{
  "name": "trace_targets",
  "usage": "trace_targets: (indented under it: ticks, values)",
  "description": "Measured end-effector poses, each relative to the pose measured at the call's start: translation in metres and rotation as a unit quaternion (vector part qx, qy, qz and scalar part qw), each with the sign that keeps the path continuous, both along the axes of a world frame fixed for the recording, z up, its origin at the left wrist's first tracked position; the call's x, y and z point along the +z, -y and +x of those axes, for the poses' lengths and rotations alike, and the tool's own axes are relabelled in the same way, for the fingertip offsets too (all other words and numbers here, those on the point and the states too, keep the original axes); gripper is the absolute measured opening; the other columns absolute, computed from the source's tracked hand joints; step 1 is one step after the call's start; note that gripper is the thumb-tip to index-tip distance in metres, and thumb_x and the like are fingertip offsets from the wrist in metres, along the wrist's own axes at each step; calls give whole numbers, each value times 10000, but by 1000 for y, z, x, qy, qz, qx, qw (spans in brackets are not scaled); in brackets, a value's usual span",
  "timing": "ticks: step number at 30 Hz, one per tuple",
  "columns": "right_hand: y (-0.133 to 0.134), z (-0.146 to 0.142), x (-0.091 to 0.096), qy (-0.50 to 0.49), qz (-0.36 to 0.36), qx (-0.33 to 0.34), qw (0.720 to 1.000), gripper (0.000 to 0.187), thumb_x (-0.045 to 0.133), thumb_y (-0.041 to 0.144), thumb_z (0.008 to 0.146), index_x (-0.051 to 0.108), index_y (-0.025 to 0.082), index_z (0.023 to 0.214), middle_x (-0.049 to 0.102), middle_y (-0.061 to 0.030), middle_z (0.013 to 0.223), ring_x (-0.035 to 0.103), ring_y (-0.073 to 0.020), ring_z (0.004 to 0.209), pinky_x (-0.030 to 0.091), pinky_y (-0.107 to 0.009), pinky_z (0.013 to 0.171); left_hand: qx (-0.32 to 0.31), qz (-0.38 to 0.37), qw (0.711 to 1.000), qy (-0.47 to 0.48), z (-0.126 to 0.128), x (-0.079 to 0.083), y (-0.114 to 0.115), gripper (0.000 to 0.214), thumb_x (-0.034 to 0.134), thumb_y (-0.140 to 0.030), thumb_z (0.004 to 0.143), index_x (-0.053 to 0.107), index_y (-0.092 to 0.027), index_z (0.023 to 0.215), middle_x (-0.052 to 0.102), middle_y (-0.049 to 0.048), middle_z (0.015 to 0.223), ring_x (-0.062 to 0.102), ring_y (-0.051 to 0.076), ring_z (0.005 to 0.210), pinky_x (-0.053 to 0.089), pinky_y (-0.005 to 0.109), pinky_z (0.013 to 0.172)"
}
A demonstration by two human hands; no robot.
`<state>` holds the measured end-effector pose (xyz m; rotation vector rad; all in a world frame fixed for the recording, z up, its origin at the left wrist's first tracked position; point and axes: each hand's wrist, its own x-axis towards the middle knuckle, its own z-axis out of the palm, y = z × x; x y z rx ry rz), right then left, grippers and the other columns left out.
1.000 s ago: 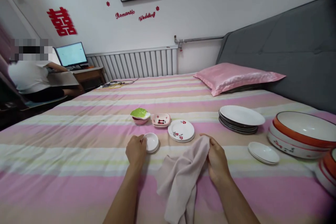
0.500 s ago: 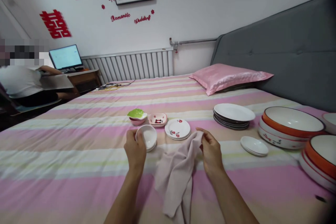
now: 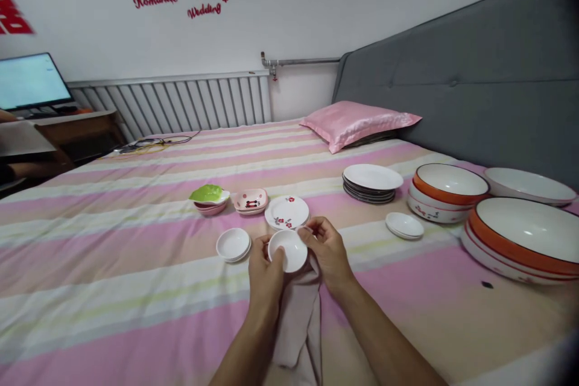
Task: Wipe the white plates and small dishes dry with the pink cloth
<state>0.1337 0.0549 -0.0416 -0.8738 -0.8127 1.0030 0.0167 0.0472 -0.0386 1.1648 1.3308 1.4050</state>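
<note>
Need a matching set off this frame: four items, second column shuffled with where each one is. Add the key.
Items:
1. small white dish
2. green leaf dish
3. pink pillow
4. beige cloth

Places:
a. beside the grey headboard
b. held by left hand and right hand
c. trailing from under the hands
d. on top of a pink bowl

Pairs: 1-b, 2-d, 3-a, 4-c

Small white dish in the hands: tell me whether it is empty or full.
Empty. The small white dish, held by the left hand and right hand above a pinkish cloth, shows a bare white inside.
</note>
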Motion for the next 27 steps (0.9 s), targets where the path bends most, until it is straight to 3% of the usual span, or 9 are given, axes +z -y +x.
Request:
trace_targets:
  ticks: [4, 8, 12, 16, 21, 24, 27]
  values:
    - [0, -3, -6, 80, -11, -4, 997, 228, 673, 346, 679, 539, 166, 720, 548, 29, 669, 506, -97, 623, 413, -196, 581, -4, 50, 996, -72, -3, -6, -5, 247, 536, -230, 675, 533, -162, 913, 629, 43, 822, 584, 171, 723, 460, 286, 642]
    - [-3, -1, -9, 76, -18, 1, 997, 152, 589, 275, 713, 602, 156, 807, 633, -21, 777, 579, -138, 732, 460, -244, 672, -17, 55, 993, -103, -7, -10, -7, 251, 538, -227, 684, 551, -162, 926, 646, 51, 850, 601, 183, 750, 461, 297, 664]
    - [-5, -1, -12, 44, 2, 4, 999, 261, 489, 133, 632, 600, 165, 867, 643, -29, 857, 609, -160, 823, 492, -293, 737, -34, 36, 993, -105, -10, -14, -10, 276, 539, -220, 671, 567, -157, 939, 653, 55, 847, 609, 186, 728, 464, 294, 638]
    - [-3, 1, -9, 67, 37, -34, 996, 340, 446, 82, 609, 575, 178, 909, 621, -8, 814, 595, -132, 771, 497, -272, 703, -49, 12, 993, -106, -12, -17, -13, 273, 537, -214, 659, 578, -151, 921, 662, 54, 816, 611, 192, 715, 464, 299, 628]
    - [3, 0, -1, 69, 98, 28, 992, 317, 482, 98, 665, 538, 192, 962, 612, -1, 807, 592, -116, 727, 489, -262, 708, -68, 24, 993, -96, -10, -13, -11, 259, 526, -183, 658, 585, -142, 907, 663, 58, 825, 610, 188, 734, 463, 295, 656]
    - [5, -2, -1, 125, 77, 35, 989, 299, 491, 121, 692, 540, 195, 977, 622, -34, 905, 601, -144, 842, 492, -257, 723, -103, 50, 991, -72, -6, -7, -7, 234, 537, -197, 678, 600, -150, 899, 674, 59, 852, 617, 184, 769, 466, 287, 690]
    - [5, -1, -2, 209, 63, -7, 976, 299, 502, 131, 693, 541, 197, 982, 600, -46, 983, 597, -139, 797, 496, -259, 707, -133, 74, 986, -74, -3, -4, -4, 217, 554, -237, 710, 618, -159, 902, 682, 61, 875, 621, 184, 797, 464, 284, 715]
